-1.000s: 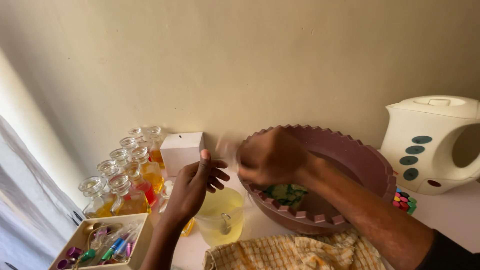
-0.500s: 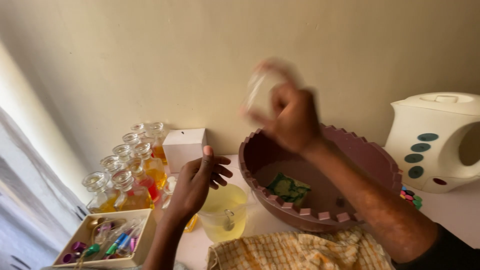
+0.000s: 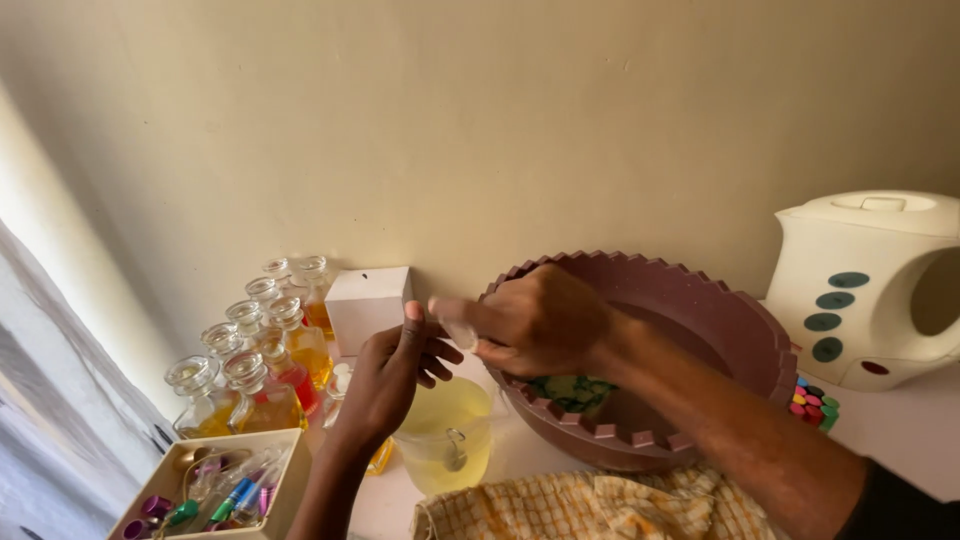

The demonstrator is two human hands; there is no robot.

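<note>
Head view, nearest first: a checked cloth (image 3: pixel 590 510) lies bunched at the table's front edge. To its left is a box (image 3: pixel 285 470) of small coloured vials. Just behind the cloth stands a cup (image 3: pixel 450 440) of pale yellow liquid with a small metal piece sunk in it.

The left hand (image 3: pixel 385 375) hovers over the cup's left rim. Its fingers (image 3: pixel 440 350) are loosely spread and half curled, holding nothing that shows. The raised thumb tip meets the right hand (image 3: pixel 545 320) above the cup. That hand reaches in from the right. Its fingers are closed about a small clear thing (image 3: pixel 458 328), which is pinched at their tips and too blurred to name. So the clear thing sits between the two hands, directly above the cup and just in front of the basin's rim.

Judging by this, the step in hand is a pass or fitting of the clear thing from the right hand to the left, over the liquid. Any further move calls for a steady pinch and a low, short path, since the full cup stands right beneath and could tip or splash.

Behind the hands sits a maroon basin (image 3: pixel 720 300) with a notched rim, with something green (image 3: pixel 572 390) inside. Stoppered bottles (image 3: pixel 265 345) of yellow and red liquid and a white box (image 3: pixel 368 300) stand to the left. A white kettle (image 3: pixel 860 290) stands to the right by the wall, with coloured caps (image 3: pixel 812 402) near its base.
</note>
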